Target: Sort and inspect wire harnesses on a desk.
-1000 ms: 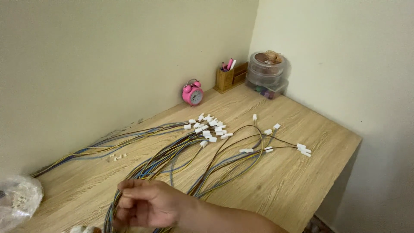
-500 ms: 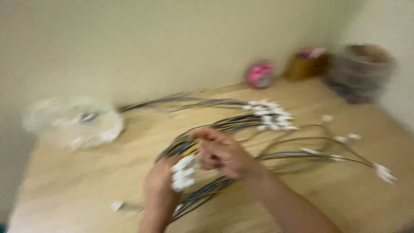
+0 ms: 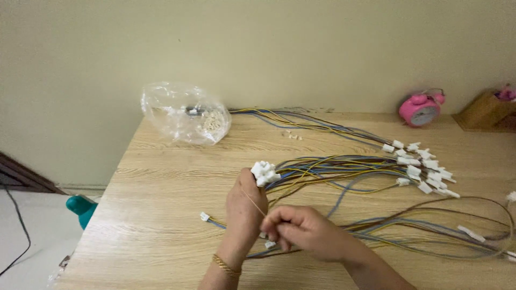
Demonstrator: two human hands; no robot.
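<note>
My left hand [image 3: 244, 207] is raised above the wooden table [image 3: 161, 182] and grips a cluster of white plastic connectors [image 3: 265, 173] at the end of a bundle of coloured wires [image 3: 333, 169]. Just to its right, my right hand [image 3: 301, 231] pinches one thin yellow wire [image 3: 252, 200] that runs up to the connectors. A gold bracelet [image 3: 224, 266] circles my left wrist. The far ends of the wires carry several more white connectors [image 3: 419, 161] fanned out on the right of the table.
A clear plastic bag [image 3: 185, 114] of small white parts lies at the back left. A loose white connector [image 3: 205, 216] sits near my left hand. A pink alarm clock [image 3: 421, 109] and a wooden holder [image 3: 486, 110] stand at the back right. A teal object [image 3: 80, 207] is below the table's left edge.
The view has swung left, bringing the plastic bag into sight. My left hand came up holding the connector cluster, and my right hand moved onto a single wire beside it.
</note>
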